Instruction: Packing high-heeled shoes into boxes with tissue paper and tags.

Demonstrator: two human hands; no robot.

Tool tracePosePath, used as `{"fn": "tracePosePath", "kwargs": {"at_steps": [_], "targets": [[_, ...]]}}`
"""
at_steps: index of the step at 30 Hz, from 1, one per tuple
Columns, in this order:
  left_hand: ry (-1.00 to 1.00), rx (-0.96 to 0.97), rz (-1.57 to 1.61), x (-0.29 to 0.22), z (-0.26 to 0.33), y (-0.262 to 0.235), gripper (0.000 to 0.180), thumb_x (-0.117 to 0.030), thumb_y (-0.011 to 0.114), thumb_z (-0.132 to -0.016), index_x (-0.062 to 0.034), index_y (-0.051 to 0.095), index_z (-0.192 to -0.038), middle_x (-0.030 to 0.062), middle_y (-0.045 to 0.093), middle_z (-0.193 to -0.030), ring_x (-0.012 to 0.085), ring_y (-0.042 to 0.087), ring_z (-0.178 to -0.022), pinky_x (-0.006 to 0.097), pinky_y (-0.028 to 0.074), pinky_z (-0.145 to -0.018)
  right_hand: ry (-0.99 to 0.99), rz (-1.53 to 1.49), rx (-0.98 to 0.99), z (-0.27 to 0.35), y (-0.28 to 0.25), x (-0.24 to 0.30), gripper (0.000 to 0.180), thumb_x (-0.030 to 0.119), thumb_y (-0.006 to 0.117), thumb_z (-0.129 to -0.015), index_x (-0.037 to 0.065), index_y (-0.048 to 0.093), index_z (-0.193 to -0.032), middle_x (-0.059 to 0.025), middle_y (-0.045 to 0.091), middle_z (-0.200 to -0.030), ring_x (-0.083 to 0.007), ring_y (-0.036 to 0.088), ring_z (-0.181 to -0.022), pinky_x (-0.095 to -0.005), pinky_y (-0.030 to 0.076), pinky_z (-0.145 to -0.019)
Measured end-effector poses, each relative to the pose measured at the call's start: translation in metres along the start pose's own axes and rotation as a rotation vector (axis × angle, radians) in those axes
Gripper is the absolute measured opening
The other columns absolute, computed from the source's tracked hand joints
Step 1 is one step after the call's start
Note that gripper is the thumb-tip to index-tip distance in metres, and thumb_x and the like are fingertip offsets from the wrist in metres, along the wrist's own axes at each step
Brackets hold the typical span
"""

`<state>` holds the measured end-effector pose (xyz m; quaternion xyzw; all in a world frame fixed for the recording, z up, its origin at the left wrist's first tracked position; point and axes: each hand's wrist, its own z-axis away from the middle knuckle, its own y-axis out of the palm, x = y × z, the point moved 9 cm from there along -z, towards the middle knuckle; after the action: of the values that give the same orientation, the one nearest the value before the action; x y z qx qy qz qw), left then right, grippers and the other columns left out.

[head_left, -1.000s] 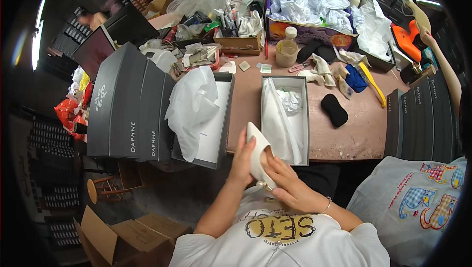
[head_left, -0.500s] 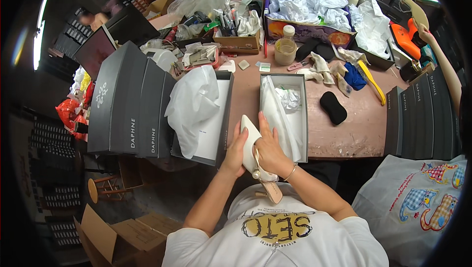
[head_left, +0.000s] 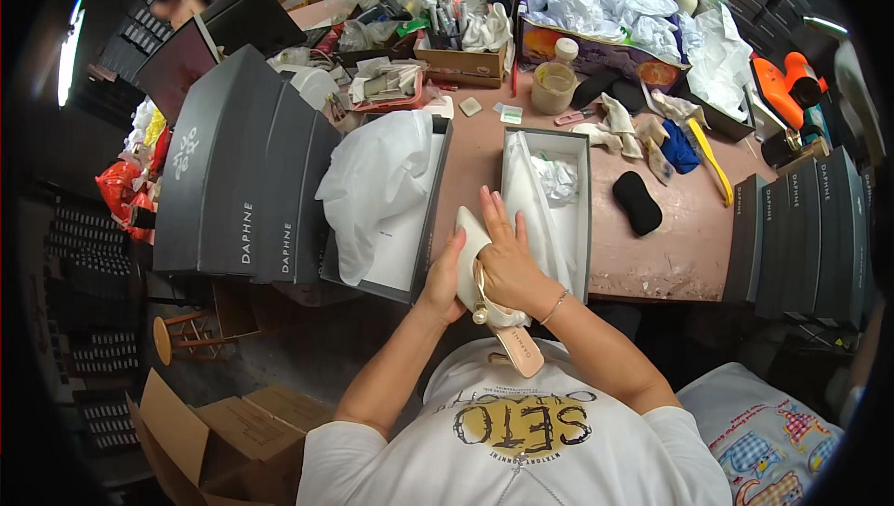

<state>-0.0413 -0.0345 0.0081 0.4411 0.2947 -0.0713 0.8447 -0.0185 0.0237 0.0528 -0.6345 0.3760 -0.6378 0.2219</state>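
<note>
A cream pointed-toe slingback shoe (head_left: pixel 472 227) is held in front of my shirt, its toe pointing away from me. It has a strap with a pearl ornament, and its beige insole faces up near me. My left hand (head_left: pixel 447 273) is closed around the shoe's left side. My right hand (head_left: pixel 510 269) is on the shoe's right side with its fingers stretched forward along it; its thumb is hidden. Just beyond my right hand stands an open shoe box (head_left: pixel 584 217) with white tissue paper (head_left: pixel 556 180) inside. Another open box (head_left: pixel 430 227) with white wrapping lies left of my hands.
Grey shoe boxes (head_left: pixel 219 180) stand at the left, and more (head_left: pixel 808 236) at the right. Further back are a glue jar (head_left: pixel 554 87), a yellow-handled brush (head_left: pixel 712 166), rags and a black pad (head_left: pixel 637 203). An open carton (head_left: pixel 177 422) is at lower left, a printed bag (head_left: pixel 745 413) at lower right.
My right hand's fingers have spread and reach further forward along the shoe. Another person's arm, holding a shoe at the upper right, has left that spot. The whole view has shifted slightly.
</note>
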Motion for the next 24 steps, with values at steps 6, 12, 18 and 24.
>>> {"fn": "tracePosePath", "kwargs": {"at_steps": [6,12,18,24], "targets": [[0.233,-0.105,-0.218,-0.036,-0.002,0.003,0.055,-0.030,0.040,-0.100,-0.0091,0.019,-0.146,0.0141,0.044,-0.134,0.0253,0.047,-0.124,0.039,0.041,-0.103,0.017,0.065,0.068,-0.022,0.002,-0.002,0.024,0.015,0.056,-0.078,-0.006,0.067,-0.075,-0.0288,0.020,-0.150,-0.0454,0.013,-0.142,-0.0688,0.015,-0.105],[0.139,-0.067,-0.085,-0.028,-0.011,0.008,0.047,-0.039,0.039,-0.100,-0.0054,0.042,-0.132,0.0131,0.051,-0.128,0.0241,0.053,-0.116,0.038,0.045,-0.098,-0.027,-0.193,0.025,-0.005,-0.020,0.006,0.025,0.013,0.057,-0.081,-0.002,0.066,-0.099,-0.0228,0.031,-0.147,-0.0477,0.021,-0.138,-0.0578,0.023,-0.108],[-0.090,-0.034,0.077,-0.018,-0.030,-0.007,0.062,-0.050,0.038,-0.097,0.0066,0.055,-0.115,0.0171,0.064,-0.103,0.0280,0.065,-0.092,0.039,0.054,-0.082,0.191,-0.998,-0.066,0.029,-0.064,-0.017,0.020,0.001,0.052,-0.089,-0.002,0.063,-0.106,-0.0152,0.054,-0.130,-0.0233,0.051,-0.121,-0.0364,0.038,-0.103],[-0.153,0.061,0.246,-0.004,-0.026,0.002,0.063,-0.049,0.031,-0.098,0.0078,0.053,-0.117,0.0209,0.064,-0.105,0.0311,0.066,-0.094,0.044,0.058,-0.076,0.101,-0.772,-0.187,0.038,-0.097,-0.022,0.023,0.007,0.049,-0.095,-0.002,0.061,-0.113,-0.0127,0.060,-0.121,-0.0180,0.055,-0.113,-0.0304,0.042,-0.098]]}}
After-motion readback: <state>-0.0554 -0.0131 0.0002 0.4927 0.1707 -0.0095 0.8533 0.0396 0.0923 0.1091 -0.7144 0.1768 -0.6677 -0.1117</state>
